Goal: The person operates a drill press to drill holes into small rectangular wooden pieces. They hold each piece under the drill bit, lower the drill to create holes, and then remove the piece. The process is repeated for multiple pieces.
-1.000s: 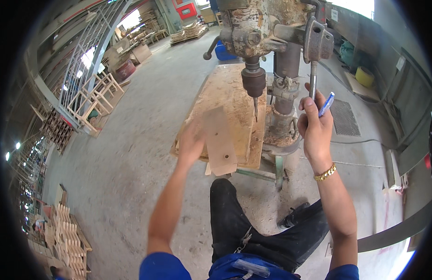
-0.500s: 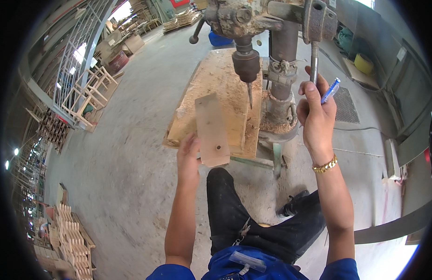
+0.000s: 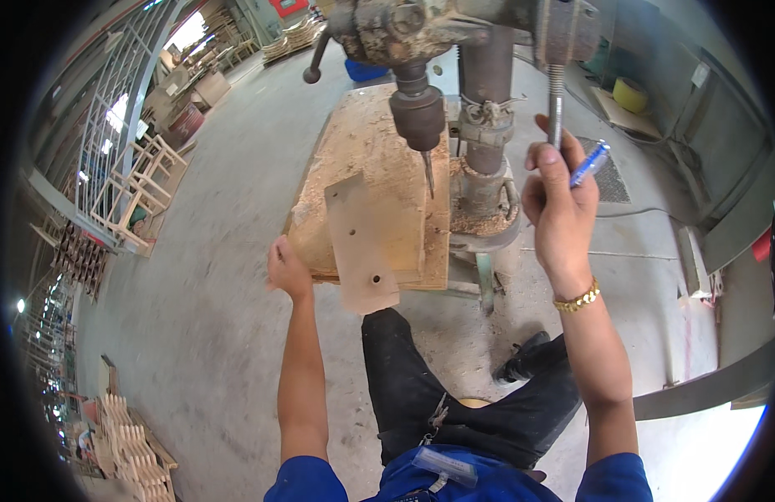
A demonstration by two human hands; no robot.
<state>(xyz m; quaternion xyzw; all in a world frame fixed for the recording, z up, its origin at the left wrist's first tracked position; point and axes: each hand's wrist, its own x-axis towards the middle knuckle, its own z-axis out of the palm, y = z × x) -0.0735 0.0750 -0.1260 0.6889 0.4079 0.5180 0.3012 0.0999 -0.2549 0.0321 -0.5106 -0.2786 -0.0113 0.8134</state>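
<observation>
A drill press [image 3: 404, 29] stands ahead of me; its chuck [image 3: 418, 117] holds a thin bit pointing down above the wooden work table. My right hand [image 3: 563, 197] is closed around the press's metal feed lever [image 3: 556, 105], with a blue pen [image 3: 590, 164] tucked between its fingers. A pale flat wooden board [image 3: 362, 251] with several holes lies on the table, left of the bit, its near end reaching past the front edge by my knee. My left hand [image 3: 289, 269] is beside the table's left front corner, apart from the board, fingers slightly blurred and loosely spread, with nothing visible in them.
Wood shavings cover the table [image 3: 362, 125] and the press's base [image 3: 485, 222]. Wooden chair frames [image 3: 149, 188] stand at the left, and stacked wooden pieces [image 3: 128, 435] at the lower left. A yellow roll [image 3: 629, 94] sits at the right back. A cable crosses the floor at right.
My left hand has let go of the board's edge and moved left, away from it. My right hand stays on the lever. The whole view has shifted slightly.
</observation>
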